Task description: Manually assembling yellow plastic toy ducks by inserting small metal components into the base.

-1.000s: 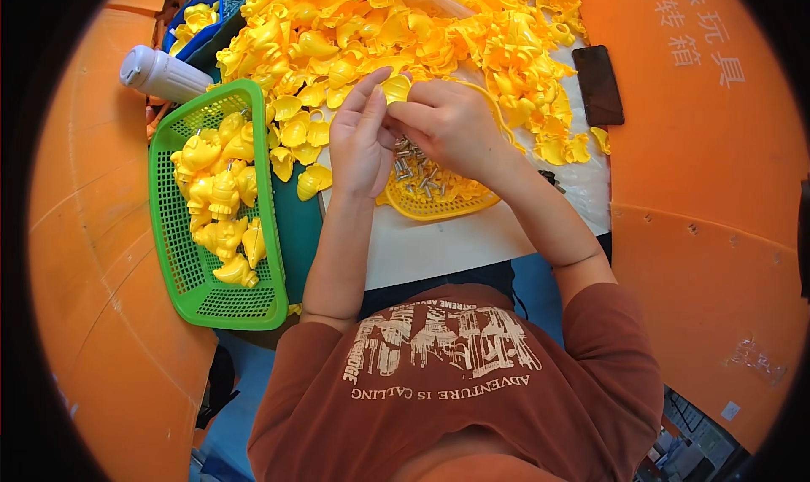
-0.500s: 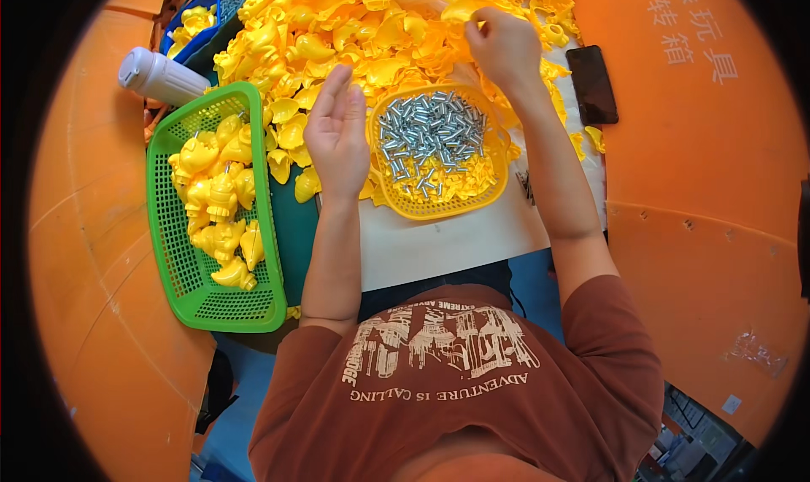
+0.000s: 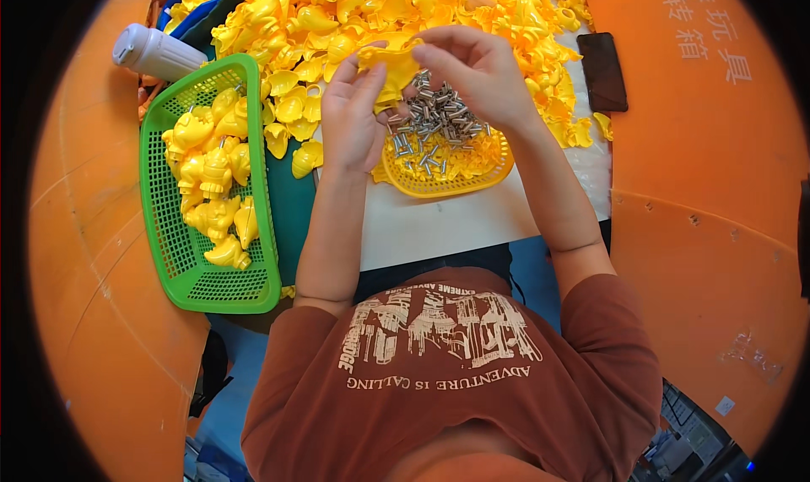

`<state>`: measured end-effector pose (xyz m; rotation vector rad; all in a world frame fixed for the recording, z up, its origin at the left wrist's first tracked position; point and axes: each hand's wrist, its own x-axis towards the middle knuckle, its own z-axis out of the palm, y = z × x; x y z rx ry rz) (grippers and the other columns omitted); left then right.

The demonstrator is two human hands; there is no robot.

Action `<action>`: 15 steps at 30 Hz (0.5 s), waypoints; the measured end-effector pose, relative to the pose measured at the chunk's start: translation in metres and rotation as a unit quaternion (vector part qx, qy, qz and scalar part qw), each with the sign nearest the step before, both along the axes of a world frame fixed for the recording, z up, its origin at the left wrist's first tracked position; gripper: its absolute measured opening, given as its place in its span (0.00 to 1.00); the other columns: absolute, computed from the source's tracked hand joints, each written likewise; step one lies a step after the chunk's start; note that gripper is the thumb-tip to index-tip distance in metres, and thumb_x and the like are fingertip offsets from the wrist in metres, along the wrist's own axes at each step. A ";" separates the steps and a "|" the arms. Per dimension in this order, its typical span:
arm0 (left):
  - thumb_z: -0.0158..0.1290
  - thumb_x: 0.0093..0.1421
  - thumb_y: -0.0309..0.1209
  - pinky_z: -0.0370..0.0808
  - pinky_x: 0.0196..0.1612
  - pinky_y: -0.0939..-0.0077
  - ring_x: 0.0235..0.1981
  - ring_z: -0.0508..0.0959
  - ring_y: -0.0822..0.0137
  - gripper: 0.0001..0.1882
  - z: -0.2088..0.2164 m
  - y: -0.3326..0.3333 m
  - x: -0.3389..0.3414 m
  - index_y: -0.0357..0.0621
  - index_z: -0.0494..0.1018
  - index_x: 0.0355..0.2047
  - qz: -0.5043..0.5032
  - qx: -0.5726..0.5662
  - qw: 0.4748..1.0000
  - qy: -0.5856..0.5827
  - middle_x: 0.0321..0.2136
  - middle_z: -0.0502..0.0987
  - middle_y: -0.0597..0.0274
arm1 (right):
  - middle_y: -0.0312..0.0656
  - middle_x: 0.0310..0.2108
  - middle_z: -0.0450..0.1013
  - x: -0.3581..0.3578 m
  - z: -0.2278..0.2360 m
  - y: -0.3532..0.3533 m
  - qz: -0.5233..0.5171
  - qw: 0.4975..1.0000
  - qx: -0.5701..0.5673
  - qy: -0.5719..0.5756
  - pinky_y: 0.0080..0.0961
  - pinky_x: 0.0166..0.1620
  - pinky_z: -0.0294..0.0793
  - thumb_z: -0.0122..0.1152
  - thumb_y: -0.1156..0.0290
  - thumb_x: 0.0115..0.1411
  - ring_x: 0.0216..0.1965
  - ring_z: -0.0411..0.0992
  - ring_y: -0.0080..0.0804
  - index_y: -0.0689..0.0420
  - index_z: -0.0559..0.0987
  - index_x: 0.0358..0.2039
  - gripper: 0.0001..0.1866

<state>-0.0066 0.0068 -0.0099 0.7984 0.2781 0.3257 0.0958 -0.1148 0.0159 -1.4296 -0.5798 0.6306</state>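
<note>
Between my two hands, above the far left part of a yellow basket [image 3: 456, 187], is a curved yellow plastic shell piece [image 3: 393, 70]. My left hand [image 3: 353, 115] grips its left side, thumb and fingers closed on it. At its upper right edge, my right hand [image 3: 472, 70] pinches the same piece between thumb and fingers. Short silver metal pins [image 3: 447, 115] and small yellow plastic bits [image 3: 472, 163] lie in the basket, partly hidden by my hands. Beyond my hands spreads a large heap of yellow shell pieces [image 3: 287, 18].
A green basket [image 3: 263, 229] with several yellow toy figures [image 3: 215, 174] stands at the left. Behind it are a pale bottle [image 3: 160, 53] and a blue container [image 3: 198, 16]. A dark phone [image 3: 603, 73] lies at the right. Orange panels [image 3: 692, 229] flank both sides.
My right hand has come left from the heap, and both hands now hold a yellow shell piece. My left hand, raised with fingers stretched before, has closed on it. The view has shifted slightly.
</note>
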 end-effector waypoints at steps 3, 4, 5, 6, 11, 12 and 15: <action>0.47 0.61 0.28 0.71 0.21 0.83 0.25 0.77 0.71 0.11 -0.007 0.006 -0.001 0.37 0.66 0.43 0.051 0.035 0.998 0.031 0.34 0.75 0.59 | 0.35 0.26 0.75 0.006 -0.005 -0.017 -0.048 0.924 -0.173 -0.337 0.20 0.28 0.70 0.62 0.74 0.51 0.25 0.71 0.21 0.60 0.78 0.33 0.09; 0.47 0.61 0.28 0.69 0.19 0.84 0.24 0.76 0.72 0.10 -0.008 0.006 -0.001 0.37 0.67 0.41 0.065 0.036 0.996 0.040 0.32 0.75 0.60 | 0.35 0.26 0.75 0.004 -0.006 -0.022 -0.046 0.924 -0.172 -0.338 0.20 0.28 0.70 0.62 0.74 0.51 0.25 0.71 0.21 0.60 0.78 0.33 0.09; 0.47 0.61 0.27 0.66 0.17 0.86 0.22 0.75 0.73 0.08 -0.008 0.007 -0.001 0.36 0.68 0.39 0.080 0.038 0.995 0.048 0.30 0.75 0.60 | 0.37 0.26 0.74 0.000 -0.010 -0.026 0.018 0.877 -0.222 -0.426 0.24 0.30 0.70 0.63 0.74 0.49 0.27 0.72 0.26 0.59 0.78 0.32 0.09; 0.47 0.61 0.27 0.66 0.17 0.86 0.22 0.75 0.73 0.08 -0.007 0.006 0.000 0.36 0.68 0.39 0.079 0.037 0.995 0.048 0.30 0.75 0.60 | 0.39 0.26 0.73 -0.005 -0.011 -0.030 0.081 0.814 -0.272 -0.506 0.27 0.32 0.71 0.63 0.73 0.47 0.29 0.72 0.30 0.58 0.78 0.31 0.09; 0.48 0.60 0.27 0.65 0.15 0.86 0.17 0.73 0.74 0.08 -0.002 -0.001 0.001 0.34 0.69 0.36 0.077 0.088 0.991 0.062 0.25 0.75 0.61 | 0.41 0.26 0.69 -0.013 -0.022 -0.026 0.036 0.738 -0.325 -0.590 0.32 0.35 0.71 0.61 0.72 0.47 0.32 0.71 0.38 0.57 0.78 0.27 0.05; 0.48 0.60 0.27 0.65 0.15 0.86 0.17 0.73 0.74 0.08 -0.001 -0.002 0.001 0.34 0.69 0.36 0.077 0.089 0.991 0.061 0.25 0.75 0.61 | 0.41 0.25 0.69 -0.013 -0.024 -0.024 0.036 0.738 -0.339 -0.582 0.32 0.34 0.71 0.60 0.72 0.47 0.32 0.71 0.39 0.57 0.77 0.26 0.05; 0.48 0.60 0.27 0.64 0.14 0.87 0.16 0.73 0.75 0.10 -0.003 -0.004 0.001 0.32 0.69 0.38 0.081 0.107 0.988 0.073 0.23 0.74 0.61 | 0.39 0.24 0.69 -0.008 -0.024 -0.022 0.042 0.749 -0.338 -0.568 0.30 0.33 0.71 0.60 0.73 0.47 0.30 0.71 0.35 0.57 0.77 0.27 0.05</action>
